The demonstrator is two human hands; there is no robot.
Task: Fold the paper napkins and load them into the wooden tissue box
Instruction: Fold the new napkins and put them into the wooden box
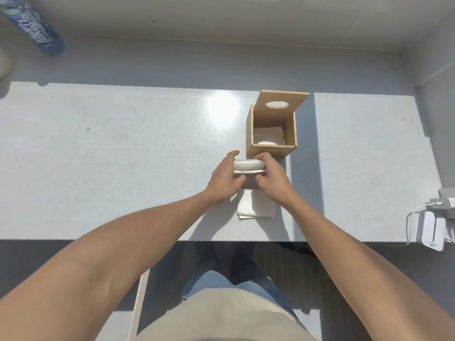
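Being pinched between left hand [225, 174] and right hand [269, 175], both grips closed on it, the white folded paper napkin [249, 165] is lying crosswise, the open wooden tissue box [272, 130] standing just beyond, rightward.

both hands [248, 178] pinch a folded napkin [249, 165] beside the open box [270, 130].

I see one view only, from a camera on the person's head. It looks forward and down at the table [123, 168], from close above both arms.
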